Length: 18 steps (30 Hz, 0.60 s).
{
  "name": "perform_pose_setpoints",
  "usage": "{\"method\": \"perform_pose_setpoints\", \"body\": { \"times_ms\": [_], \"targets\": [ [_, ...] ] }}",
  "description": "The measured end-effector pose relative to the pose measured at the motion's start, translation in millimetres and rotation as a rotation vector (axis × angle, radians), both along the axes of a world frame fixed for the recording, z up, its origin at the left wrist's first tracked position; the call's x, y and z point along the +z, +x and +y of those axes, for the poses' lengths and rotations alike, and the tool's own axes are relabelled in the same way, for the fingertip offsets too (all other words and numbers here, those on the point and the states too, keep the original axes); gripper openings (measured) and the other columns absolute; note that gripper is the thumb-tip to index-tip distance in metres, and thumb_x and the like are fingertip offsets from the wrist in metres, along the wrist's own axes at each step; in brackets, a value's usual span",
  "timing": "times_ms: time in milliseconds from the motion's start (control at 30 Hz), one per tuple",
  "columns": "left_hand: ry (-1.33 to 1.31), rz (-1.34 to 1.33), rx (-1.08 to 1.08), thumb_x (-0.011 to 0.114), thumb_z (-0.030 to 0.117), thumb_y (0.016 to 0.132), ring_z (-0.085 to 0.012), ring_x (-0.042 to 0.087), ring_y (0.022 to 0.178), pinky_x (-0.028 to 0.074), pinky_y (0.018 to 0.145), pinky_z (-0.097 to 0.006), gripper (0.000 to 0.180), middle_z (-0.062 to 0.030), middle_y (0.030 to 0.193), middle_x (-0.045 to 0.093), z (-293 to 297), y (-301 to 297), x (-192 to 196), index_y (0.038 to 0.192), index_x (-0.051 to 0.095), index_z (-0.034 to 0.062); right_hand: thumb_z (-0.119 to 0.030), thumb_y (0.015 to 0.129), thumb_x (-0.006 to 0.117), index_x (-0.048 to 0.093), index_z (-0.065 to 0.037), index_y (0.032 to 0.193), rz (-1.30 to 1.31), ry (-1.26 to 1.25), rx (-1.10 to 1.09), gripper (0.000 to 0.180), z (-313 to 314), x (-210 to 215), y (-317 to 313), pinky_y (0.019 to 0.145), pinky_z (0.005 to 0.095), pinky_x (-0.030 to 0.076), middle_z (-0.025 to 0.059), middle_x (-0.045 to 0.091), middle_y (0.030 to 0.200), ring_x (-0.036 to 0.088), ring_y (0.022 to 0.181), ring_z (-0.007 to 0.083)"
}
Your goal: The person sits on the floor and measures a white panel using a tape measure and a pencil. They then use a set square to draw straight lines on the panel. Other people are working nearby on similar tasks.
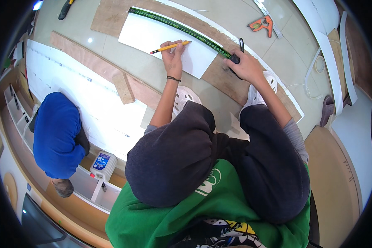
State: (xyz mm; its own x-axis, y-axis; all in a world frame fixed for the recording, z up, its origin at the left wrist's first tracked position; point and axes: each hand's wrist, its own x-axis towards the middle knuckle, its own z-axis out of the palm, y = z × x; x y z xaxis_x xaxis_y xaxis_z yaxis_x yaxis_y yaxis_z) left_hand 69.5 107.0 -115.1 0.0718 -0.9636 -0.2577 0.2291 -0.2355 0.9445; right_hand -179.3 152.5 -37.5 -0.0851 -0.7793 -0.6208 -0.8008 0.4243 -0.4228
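A yellow pencil (169, 47) with a red end sits in the closed fingers of my left hand (173, 56), its tip over a white rectangular board (149, 38). My right hand (246, 65) is wrapped round the black case of a tape measure (234, 59). From the case its green blade (177, 28) stretches leftward along the far edge of the white board. Beneath that board lies a longer brown wooden board (223, 78), which shows at both ends and along the far side.
An orange-handled combination square (261, 25) lies on the tiled floor at far right. To my left are a wood strip (99, 64), a small wood block (123, 87) and a large white sheet (97, 111). A person in blue (58, 132) bends beside a plastic jug (103, 165).
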Motion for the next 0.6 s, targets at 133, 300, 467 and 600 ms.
{"method": "perform_pose_setpoints", "body": {
  "times_ms": [133,300,467,600],
  "targets": [
    [-0.031,-0.048,-0.019,0.063,0.010,0.096,-0.0265,0.064,0.107,0.056,0.093,-0.035,0.028,-0.0193,0.111,0.062,-5.4,-3.2,-0.4,0.110,0.039,0.0038,-0.058,0.079,0.061,0.069,-0.012,0.115,0.007,-0.013,0.002,0.059,0.7,3.2,1.8,0.082,0.0465,0.053,0.0193,0.071,0.092,0.068,0.089,0.0382],
    [-0.051,-0.107,0.005,0.063,0.009,0.096,-0.0222,0.066,0.099,0.053,0.089,-0.030,0.024,-0.0179,0.108,0.065,-6.6,-12.1,3.9,0.109,0.044,0.0017,-0.057,0.080,0.060,0.069,-0.013,0.116,0.016,-0.002,-0.007,0.057,0.2,5.5,2.8,0.083,0.0463,0.053,0.0188,0.072,0.093,0.068,0.090,0.0375],
    [-0.128,-0.243,-0.036,0.062,0.010,0.096,-0.0191,0.067,0.094,0.053,0.086,-0.029,0.021,-0.0177,0.105,0.069,-5.5,-12.2,1.1,0.108,0.048,-0.0007,-0.056,0.080,0.060,0.068,-0.014,0.118,0.021,0.015,-0.002,0.058,-1.9,10.1,4.7,0.083,0.0460,0.053,0.0194,0.072,0.093,0.069,0.091,0.0376],
    [-0.152,-0.331,-0.055,0.062,0.009,0.096,-0.0172,0.067,0.091,0.053,0.083,-0.028,0.019,-0.0158,0.103,0.070,-5.7,-12.2,1.4,0.108,0.051,-0.0016,-0.055,0.079,0.060,0.067,-0.014,0.119,0.022,0.007,-0.005,0.057,-1.6,9.9,4.2,0.082,0.0462,0.053,0.0194,0.072,0.092,0.068,0.089,0.0382]
  ]
}}
